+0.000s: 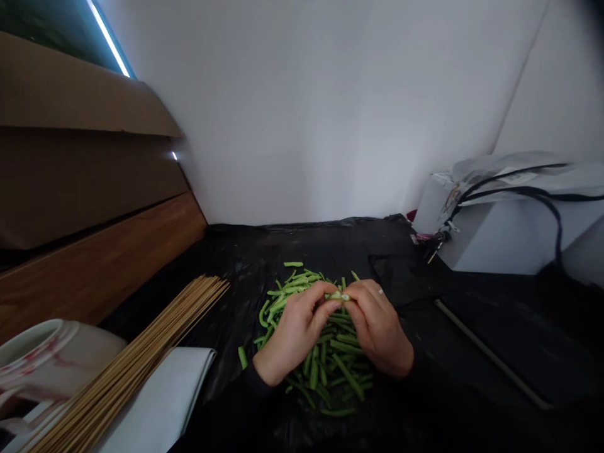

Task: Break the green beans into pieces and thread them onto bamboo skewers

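Between my two hands is a short piece of green bean (336, 296), pale where it is split or broken. My left hand (302, 324) pinches one end with thumb and forefinger. At the other end, the thumb and forefinger of my right hand (377, 324) are closed on it too; a ring shows on that hand. Below and behind both hands spreads a loose pile of cut green beans (349, 371), partly hidden by them. One separate bean piece (293, 264) lies at the far edge of the pile, and another (242, 357) lies off to its left.
Black plastic sheeting (245, 251) covers the table. On the left are a bundle of thin wooden sticks (155, 340), a pale folded sheet (160, 402), a mug (61, 352) and a cardboard box (85, 182). A white box (500, 233) with black cables stands right; a dark flat object (514, 352) lies nearer.
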Demonstrator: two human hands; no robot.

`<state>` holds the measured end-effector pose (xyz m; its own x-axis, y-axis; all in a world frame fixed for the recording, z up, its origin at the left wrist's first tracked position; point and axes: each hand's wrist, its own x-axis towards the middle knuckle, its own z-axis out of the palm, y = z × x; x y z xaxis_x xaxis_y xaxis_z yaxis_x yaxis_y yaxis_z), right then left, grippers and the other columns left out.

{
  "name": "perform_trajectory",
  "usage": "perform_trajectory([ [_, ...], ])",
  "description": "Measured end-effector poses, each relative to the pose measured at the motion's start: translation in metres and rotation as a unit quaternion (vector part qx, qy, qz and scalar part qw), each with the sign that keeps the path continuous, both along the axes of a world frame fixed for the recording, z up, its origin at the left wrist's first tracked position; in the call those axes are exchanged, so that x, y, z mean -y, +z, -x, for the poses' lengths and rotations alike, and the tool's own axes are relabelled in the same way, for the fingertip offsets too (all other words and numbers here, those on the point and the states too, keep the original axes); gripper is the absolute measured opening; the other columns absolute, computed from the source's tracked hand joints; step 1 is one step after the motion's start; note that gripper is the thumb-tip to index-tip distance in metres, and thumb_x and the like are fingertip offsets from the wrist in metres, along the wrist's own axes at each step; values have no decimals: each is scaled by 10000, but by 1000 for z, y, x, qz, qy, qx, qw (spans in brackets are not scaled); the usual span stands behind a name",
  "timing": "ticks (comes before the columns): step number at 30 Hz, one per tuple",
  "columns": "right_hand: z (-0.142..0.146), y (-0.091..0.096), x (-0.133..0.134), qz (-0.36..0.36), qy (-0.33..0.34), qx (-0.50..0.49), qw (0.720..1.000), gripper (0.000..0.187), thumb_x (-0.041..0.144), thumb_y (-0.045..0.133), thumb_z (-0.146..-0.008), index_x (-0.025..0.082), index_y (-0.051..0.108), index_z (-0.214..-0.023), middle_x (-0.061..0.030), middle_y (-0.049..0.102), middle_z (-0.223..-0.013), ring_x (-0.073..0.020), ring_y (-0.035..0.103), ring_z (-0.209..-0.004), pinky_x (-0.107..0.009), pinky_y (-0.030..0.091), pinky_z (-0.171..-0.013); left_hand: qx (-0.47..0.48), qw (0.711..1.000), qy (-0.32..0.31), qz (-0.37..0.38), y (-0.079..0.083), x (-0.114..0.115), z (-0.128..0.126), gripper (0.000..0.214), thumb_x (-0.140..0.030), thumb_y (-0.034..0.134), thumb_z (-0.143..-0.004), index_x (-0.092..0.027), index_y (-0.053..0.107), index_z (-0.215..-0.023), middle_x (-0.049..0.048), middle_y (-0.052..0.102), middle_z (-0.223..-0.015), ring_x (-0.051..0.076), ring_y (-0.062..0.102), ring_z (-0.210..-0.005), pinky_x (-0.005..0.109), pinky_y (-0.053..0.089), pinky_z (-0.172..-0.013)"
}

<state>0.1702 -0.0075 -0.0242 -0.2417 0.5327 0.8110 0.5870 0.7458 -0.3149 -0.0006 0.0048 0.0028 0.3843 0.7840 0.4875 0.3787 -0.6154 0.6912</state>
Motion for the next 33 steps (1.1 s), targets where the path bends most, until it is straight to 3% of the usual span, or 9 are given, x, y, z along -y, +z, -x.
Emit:
perform_trajectory([
  [4,1,0,0,20,-5,30,999,135,183,490,-951,132,540,-1065,-95,603,-950,-230,522,-905,-401,404,-815,70,996,25,57,-3,-4,0,189,-342,515,-943,-182,615,-961,-17,554,-701,121,475,-629,229,363,-595],
  [7,2,-1,-1,30,0,39,999,97,221,505,-952,139,550,-978,-85,606,-910,-226,524,-873,-394,399,-791,126,985,-6,115,-6,-4,-4,204,-370,543,-923,-177,608,-934,-29,491,-672,106,427,-602,216,339,-559],
  [12,-1,-4,-7,24,-31,41,998,117,204,454,-971,149,554,-942,-79,603,-863,-221,516,-838,-378,394,-758,268,935,-49,226,-6,-6,-9,258,-442,551,-902,-186,524,-895,-98,315,-538,62,245,-433,183,204,-416],
  [16,-3,-6,-10,24,-40,49,998,133,206,447,-974,150,567,-958,-82,617,-872,-221,521,-844,-375,394,-764,311,929,-10,202,-1,-11,-2,278,-463,560,-889,-194,496,-857,-110,289,-513,57,217,-406,183,165,-395],
  [20,-3,-6,-9,29,-50,54,997,160,212,441,-976,143,580,-937,-85,616,-862,-224,525,-843,-377,394,-763,208,969,25,133,0,-12,2,263,-345,702,-797,-164,630,-974,-85,360,-561,75,312,-496,201,248,-478],
  [23,-3,-5,-9,26,-54,65,996,177,222,434,-978,148,588,-931,-86,622,-869,-227,530,-851,-379,393,-768,153,982,43,99,-2,-11,2,207,-287,742,-750,-159,705,-908,-81,348,-540,83,312,-518,219,251,-510],
  [33,-5,-7,-12,19,-62,83,994,168,218,440,-979,149,587,-934,-82,624,-857,-226,537,-852,-376,390,-779,291,938,72,176,-2,-18,7,246,-358,740,-745,-149,719,-875,-85,351,-528,54,269,-481,193,228,-461],
])
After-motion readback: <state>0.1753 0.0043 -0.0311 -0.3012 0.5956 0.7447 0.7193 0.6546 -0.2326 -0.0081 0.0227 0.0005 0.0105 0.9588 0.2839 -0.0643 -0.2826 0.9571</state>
